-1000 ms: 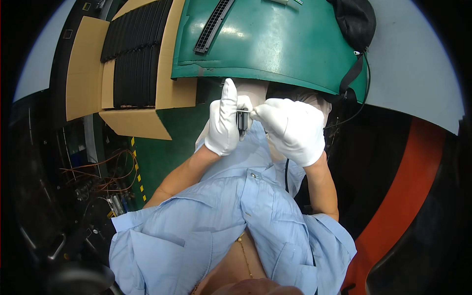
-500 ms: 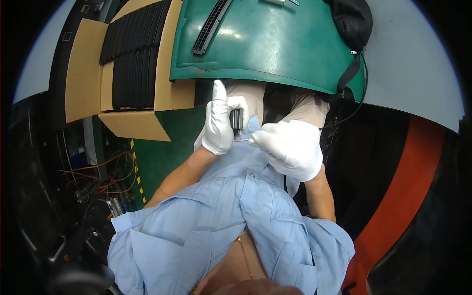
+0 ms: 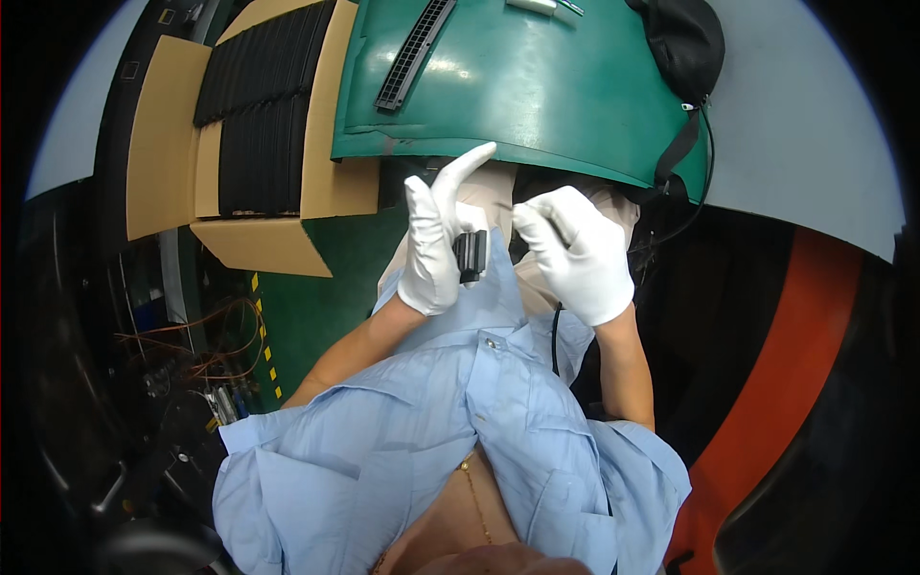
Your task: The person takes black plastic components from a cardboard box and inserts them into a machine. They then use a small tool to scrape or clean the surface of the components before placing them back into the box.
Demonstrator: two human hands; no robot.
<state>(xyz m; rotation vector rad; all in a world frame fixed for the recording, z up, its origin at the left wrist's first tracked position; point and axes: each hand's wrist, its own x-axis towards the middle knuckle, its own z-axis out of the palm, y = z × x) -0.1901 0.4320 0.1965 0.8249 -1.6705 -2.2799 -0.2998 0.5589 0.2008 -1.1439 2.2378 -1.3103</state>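
Observation:
My left hand (image 3: 431,244), in a white glove, is closed round a black plastic part (image 3: 470,257) seen nearly end-on above my lap. Thumb and forefinger stick out from it, while the other fingers wrap the part. To the right, my right hand (image 3: 580,254), also gloved, has its fingertips pinched together and stands apart from the black part. Something small and dark may show at those fingertips, too small to name. Beyond both hands, a long black slotted strip (image 3: 414,56) lies slanted on the green-covered table (image 3: 537,86).
An open cardboard box (image 3: 168,144) at the left holds rows of black strips (image 3: 259,144). At the table's right edge lies a black mesh bag (image 3: 682,48) with a strap. A small white piece (image 3: 532,7) lies at the far edge. Orange wires (image 3: 206,345) hang lower left.
My right hand has moved forward, its pinched fingers now pointing up and left. My left forefinger has stretched out toward the right, and the black part has shifted slightly right and nearer me.

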